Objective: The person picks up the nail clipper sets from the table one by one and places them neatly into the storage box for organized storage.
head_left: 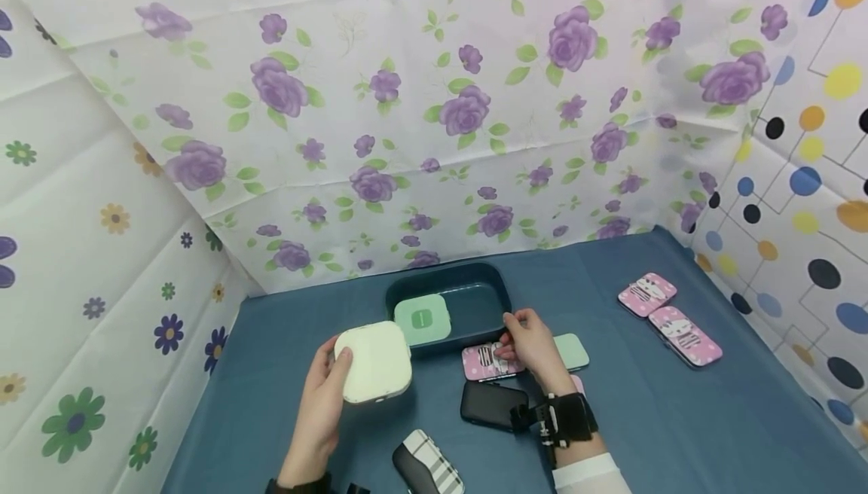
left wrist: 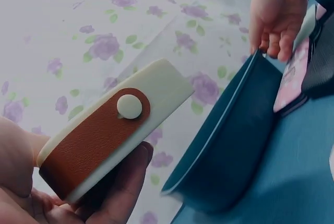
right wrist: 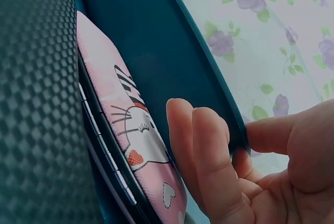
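My left hand [head_left: 322, 394] holds a cream square case [head_left: 374, 363] above the table, left of a dark teal tray [head_left: 478, 309]. In the left wrist view a brown strap [left wrist: 94, 140] with a round cream button runs over the case's side. At the tray's near right corner, my right hand [head_left: 533, 346] pinches the rim between thumb and fingers, as the right wrist view shows. Inside the tray, on its left, lies a mint green square case [head_left: 422, 319]. A pink case with a cartoon cat [head_left: 480, 364] lies against the tray's near side, partly under the right hand.
Nearer me are a black textured case [head_left: 493, 405] and a black-and-plaid case [head_left: 430, 465]. Behind the right wrist a mint case [head_left: 572, 352] and a bit of pink case show. Two pink cases [head_left: 686, 336] lie at far right. Flowered cloth [head_left: 407, 140] hangs behind the blue table.
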The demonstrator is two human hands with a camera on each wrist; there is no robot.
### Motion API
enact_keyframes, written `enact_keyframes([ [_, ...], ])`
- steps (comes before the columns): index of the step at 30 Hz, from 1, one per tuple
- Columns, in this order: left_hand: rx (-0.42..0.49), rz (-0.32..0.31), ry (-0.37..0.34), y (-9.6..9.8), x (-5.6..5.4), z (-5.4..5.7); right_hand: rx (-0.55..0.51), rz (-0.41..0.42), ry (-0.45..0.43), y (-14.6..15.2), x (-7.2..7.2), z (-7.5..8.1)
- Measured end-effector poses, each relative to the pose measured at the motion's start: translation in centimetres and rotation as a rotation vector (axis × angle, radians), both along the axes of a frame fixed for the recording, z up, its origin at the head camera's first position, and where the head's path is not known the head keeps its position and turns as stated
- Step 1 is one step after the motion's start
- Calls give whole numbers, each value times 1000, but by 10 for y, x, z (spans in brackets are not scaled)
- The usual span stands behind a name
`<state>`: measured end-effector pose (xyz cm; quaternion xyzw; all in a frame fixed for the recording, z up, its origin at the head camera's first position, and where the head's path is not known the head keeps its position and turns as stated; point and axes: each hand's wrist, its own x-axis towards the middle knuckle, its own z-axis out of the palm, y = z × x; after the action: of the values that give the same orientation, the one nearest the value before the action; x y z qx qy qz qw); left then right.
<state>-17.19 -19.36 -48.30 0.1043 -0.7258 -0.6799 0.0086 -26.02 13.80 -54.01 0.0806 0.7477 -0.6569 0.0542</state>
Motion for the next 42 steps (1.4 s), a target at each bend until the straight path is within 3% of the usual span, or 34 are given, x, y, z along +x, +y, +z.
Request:
enact_keyframes([
  [7,53,-65,51,19,-15,3,1,10,9,1,1,0],
  [12,79,-107,83,33,-33,4,1,13,17,1,1,1],
  [18,81,-110,64,52,-61,-3,-8,16,15,1,1,0],
  [27,33,-133,34,71,-91,-7,-9,22,1,1,1,5],
  [35,-22,-147,-11,89,-112,-16,-2,19,-10,1,1,3],
  [42,-15,-165,-42,100,-126,-26,5,13,-12,3,0,2],
])
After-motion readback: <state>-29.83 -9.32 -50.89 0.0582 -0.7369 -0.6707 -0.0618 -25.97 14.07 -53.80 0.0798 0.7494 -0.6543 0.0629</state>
